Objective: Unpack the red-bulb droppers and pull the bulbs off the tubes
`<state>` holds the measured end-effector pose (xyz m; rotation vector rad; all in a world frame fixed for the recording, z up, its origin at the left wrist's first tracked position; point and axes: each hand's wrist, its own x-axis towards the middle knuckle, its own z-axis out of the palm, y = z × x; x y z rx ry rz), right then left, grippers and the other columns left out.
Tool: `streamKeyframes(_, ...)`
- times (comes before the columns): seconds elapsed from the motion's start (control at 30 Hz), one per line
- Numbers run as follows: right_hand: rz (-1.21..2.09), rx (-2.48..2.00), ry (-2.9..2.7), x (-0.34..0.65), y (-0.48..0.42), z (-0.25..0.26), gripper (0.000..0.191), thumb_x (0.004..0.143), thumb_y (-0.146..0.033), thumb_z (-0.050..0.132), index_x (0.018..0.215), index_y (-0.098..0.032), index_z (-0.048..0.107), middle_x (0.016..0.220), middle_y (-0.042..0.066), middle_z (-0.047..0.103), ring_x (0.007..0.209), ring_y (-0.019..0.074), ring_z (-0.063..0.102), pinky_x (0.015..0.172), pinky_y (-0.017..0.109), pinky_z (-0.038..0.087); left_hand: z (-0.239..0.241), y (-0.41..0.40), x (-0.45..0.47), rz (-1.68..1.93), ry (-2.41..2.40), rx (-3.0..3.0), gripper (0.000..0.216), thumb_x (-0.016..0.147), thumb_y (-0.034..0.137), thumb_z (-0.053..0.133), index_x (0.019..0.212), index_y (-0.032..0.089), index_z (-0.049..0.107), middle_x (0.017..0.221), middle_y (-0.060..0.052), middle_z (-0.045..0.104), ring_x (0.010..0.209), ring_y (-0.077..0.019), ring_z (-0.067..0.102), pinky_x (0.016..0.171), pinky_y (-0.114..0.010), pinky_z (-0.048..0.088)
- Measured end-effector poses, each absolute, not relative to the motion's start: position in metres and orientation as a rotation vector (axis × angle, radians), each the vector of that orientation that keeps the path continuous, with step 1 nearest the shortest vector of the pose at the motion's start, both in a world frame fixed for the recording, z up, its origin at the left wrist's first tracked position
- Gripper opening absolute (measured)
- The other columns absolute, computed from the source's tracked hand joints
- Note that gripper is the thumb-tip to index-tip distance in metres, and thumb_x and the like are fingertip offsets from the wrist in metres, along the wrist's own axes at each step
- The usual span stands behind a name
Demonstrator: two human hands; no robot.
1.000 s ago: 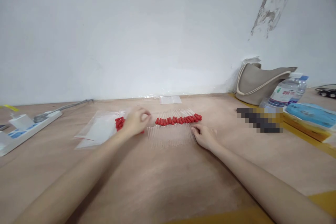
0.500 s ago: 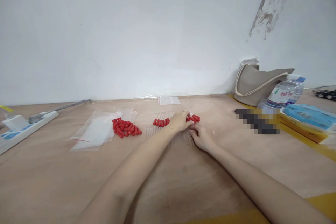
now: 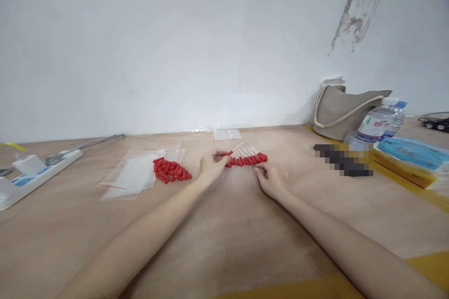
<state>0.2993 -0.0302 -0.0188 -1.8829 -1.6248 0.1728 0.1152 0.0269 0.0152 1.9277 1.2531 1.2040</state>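
Observation:
A row of glass droppers with red rubber bulbs lies on the table between my hands. Their thin clear tubes fan out behind and in front of the red row. At its left end, my left hand pinches one dropper, raised slightly and pointing to the upper right. My right hand rests beside the right end, loosely curled, thumb and forefinger apart near the tubes; I cannot tell whether it touches them. Left of my left hand lies a loose pile of red rubber bulbs.
Clear zip bags lie left of the pile; another small bag is by the wall. A power strip stands far left. To the right are a blurred dark object, a grey bag, a water bottle and a wipes pack.
My left hand has moved left from the right end of the row to its left end, uncovering the red bulbs; a dropper now shows in its fingers. My right hand has barely moved.

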Motion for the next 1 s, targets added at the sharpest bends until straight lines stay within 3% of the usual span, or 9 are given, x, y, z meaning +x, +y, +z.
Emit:
streamKeyframes(0.17, -0.226, -1.482, -1.626, 0.29, -0.043, -0.011, 0.034, 0.084, -0.039, 0.039, 0.103, -0.018, 0.056, 0.103, 0.009, 0.055, 0.097, 0.0198, 0.047, 0.084, 0.033, 0.031, -0.007, -0.016, 0.043, 1.233, 0.914, 1.974, 0.016, 0.072, 0.021, 0.058, 0.087, 0.018, 0.06, 0.091, -0.005, 0.066, 0.087, -0.0179, 0.063, 0.08, -0.032, 0.052)
streamKeyframes(0.33, -0.323, -1.19, -2.097, 0.271, -0.056, -0.009, 0.031, 0.085, -0.038, 0.042, 0.111, -0.026, 0.055, 0.11, 0.005, 0.056, 0.102, 0.0191, 0.044, 0.093, 0.038, 0.02, -0.025, -0.027, 0.022, 1.209, 0.849, 1.965, 0.018, 0.076, 0.02, 0.056, 0.093, 0.019, 0.05, 0.094, -0.005, 0.063, 0.089, -0.0165, 0.062, 0.083, -0.033, 0.05)
streamKeyframes(0.57, -0.332, -1.123, -2.273, 0.256, -0.053, -0.015, 0.031, 0.09, -0.031, 0.034, 0.114, -0.026, 0.054, 0.09, 0.003, 0.064, 0.094, 0.0174, 0.047, 0.096, 0.044, 0.011, -0.024, -0.027, 0.028, 1.223, 0.775, 2.088, 0.018, 0.077, 0.02, 0.056, 0.093, 0.02, 0.049, 0.092, -0.004, 0.061, 0.088, -0.0153, 0.061, 0.084, -0.033, 0.049)
streamKeyframes(0.7, -0.322, -1.112, -2.289, 0.249, -0.054, -0.018, 0.03, 0.09, -0.03, 0.034, 0.107, -0.024, 0.058, 0.08, 0.002, 0.064, 0.082, 0.0152, 0.049, 0.094, 0.041, 0.014, -0.017, -0.033, 0.028, 1.184, 0.82, 2.332, 0.021, 0.079, 0.021, 0.053, 0.1, 0.021, 0.051, 0.095, -0.005, 0.062, 0.089, -0.0159, 0.059, 0.082, -0.032, 0.048)
streamKeyframes(0.83, -0.323, -1.109, -2.277, 0.246, -0.055, -0.02, 0.029, 0.09, -0.028, 0.034, 0.094, -0.022, 0.062, 0.075, 0.002, 0.064, 0.078, 0.0142, 0.048, 0.091, 0.038, 0.018, -0.009, -0.036, 0.037, 1.105, 0.894, 2.728, 0.03, 0.078, 0.028, 0.058, 0.107, 0.026, 0.056, 0.11, -0.005, 0.058, 0.104, -0.0208, 0.05, 0.091, -0.039, 0.037)
streamKeyframes(1.0, -0.386, -1.004, -2.236, 0.245, -0.052, -0.025, 0.023, 0.087, -0.026, 0.041, 0.085, -0.021, 0.063, 0.067, 0.0, 0.062, 0.071, 0.0128, 0.046, 0.088, 0.037, 0.019, -0.009, -0.034, 0.052, 1.111, 0.945, 2.91, 0.015, 0.084, 0.028, 0.05, 0.092, 0.024, 0.062, 0.091, -0.002, 0.064, 0.09, -0.0176, 0.052, 0.087, -0.038, 0.032)
